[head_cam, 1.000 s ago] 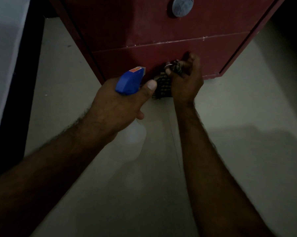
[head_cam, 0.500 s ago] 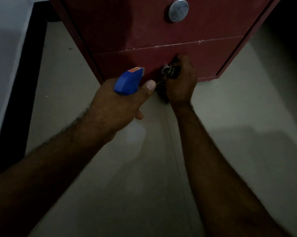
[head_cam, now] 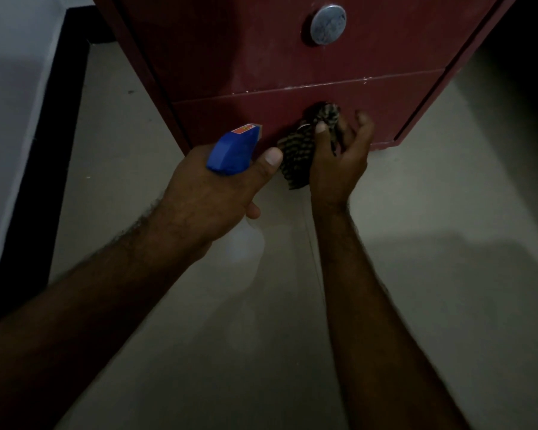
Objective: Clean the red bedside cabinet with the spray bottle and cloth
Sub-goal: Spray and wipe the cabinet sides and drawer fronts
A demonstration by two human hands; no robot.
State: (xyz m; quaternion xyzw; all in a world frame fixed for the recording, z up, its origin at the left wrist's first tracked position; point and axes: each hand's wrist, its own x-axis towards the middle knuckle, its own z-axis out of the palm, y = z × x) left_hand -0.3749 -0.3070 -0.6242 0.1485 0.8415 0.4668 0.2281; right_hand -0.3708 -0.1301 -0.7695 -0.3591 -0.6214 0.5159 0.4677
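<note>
We see a dim, grainy scene; broad soft shadows lie on the floor (head_cam: 447,274), darkest at top right.

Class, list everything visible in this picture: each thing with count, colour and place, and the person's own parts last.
cabinet: one, red, top centre
knob: one, silver, round, high on the cabinet's front
spray bottle: one, blue head, pale body, before the cabinet's lower left corner
cloth: one, dark-and-light patterned, against the cabinet's front, low down
floor: pale, under the cabinet
strip: one, black, far left
left hand: one, grips the spray bottle
right hand: one, holds the cloth to the cabinet
</note>
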